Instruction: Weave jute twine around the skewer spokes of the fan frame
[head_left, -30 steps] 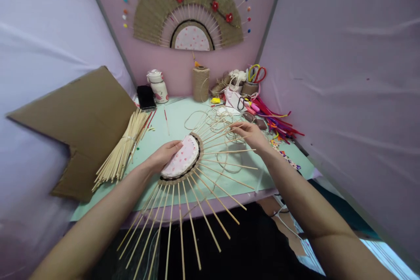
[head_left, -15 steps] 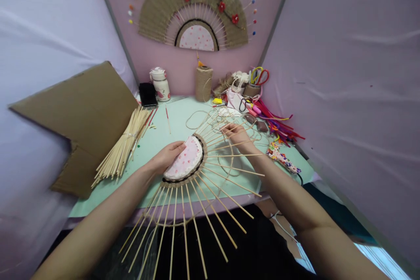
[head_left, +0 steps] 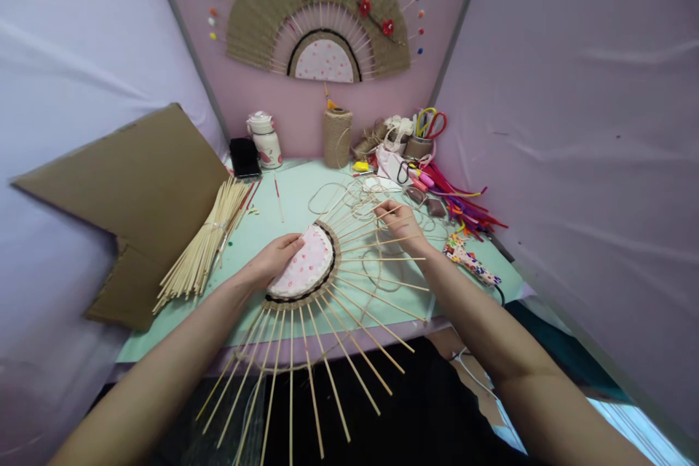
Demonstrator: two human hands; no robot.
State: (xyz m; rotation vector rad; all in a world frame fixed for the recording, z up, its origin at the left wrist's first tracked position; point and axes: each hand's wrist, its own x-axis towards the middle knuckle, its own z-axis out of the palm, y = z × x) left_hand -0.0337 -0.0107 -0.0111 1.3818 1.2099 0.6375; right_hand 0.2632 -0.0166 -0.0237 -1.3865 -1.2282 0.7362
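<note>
A half-round fan frame [head_left: 306, 269] has a pink dotted centre, a black trim line and thin wooden sticks fanning out to the right and down. My left hand [head_left: 278, 258] is closed on the flat edge of that centre, thumb on top. Among the upper sticks, my right hand [head_left: 401, 224] pinches jute twine [head_left: 376, 273], which hangs in a loop beneath the fingers. More twine runs across the lower sticks. The exact grip of the right fingertips is partly hidden.
Bundled sticks [head_left: 204, 244] and bent cardboard [head_left: 131, 196] are at left. Behind stand a bottle [head_left: 266, 142] and twine spool [head_left: 337, 138]. Pipe cleaners [head_left: 464, 196] and a patterned glue gun [head_left: 472, 262] lie at right. A finished fan [head_left: 251, 22] hangs on the back wall.
The fan frame has shifted slightly left. My right hand has moved a little right and up among the upper sticks, still pinching the twine.
</note>
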